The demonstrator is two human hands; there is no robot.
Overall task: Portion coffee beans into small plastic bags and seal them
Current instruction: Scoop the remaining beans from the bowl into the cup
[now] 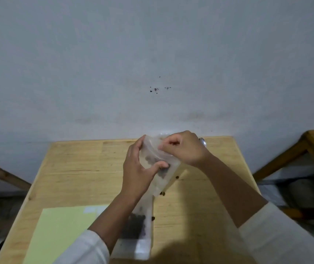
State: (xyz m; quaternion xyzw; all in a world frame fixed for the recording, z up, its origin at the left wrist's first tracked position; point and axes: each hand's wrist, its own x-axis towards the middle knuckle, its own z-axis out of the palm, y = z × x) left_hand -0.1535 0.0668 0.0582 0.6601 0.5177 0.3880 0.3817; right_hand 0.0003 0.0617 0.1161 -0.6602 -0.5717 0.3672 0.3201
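Small bag: a clear plastic bag (157, 159) held up over the far middle of the table (76, 168), tilted, with a clump of dark coffee beans (150, 159) showing through it.
Left hand: the left hand (137, 168) grips the bag's left side, thumb pressed on the front near the beans, fingers curled round behind.
Right hand: the right hand (182, 147) pinches the bag's upper edge between thumb and curled fingers; a watch (202, 141) peeks out at the wrist.
Second bag: a longer clear bag (140, 231) lies flat on the table below the hands, toward the near edge, with a dark mass of beans inside; partly hidden by the left forearm.
Loose beans: a few stray beans (162, 193) lie on the table just right of the bags.
Paper: a pale yellow-green sheet (60, 231) lies on the near left of the table.
Sleeves: both forearms come out of white sleeves (278, 229).
Wall: a grey wall (152, 54) stands behind the table, with small dark specks.
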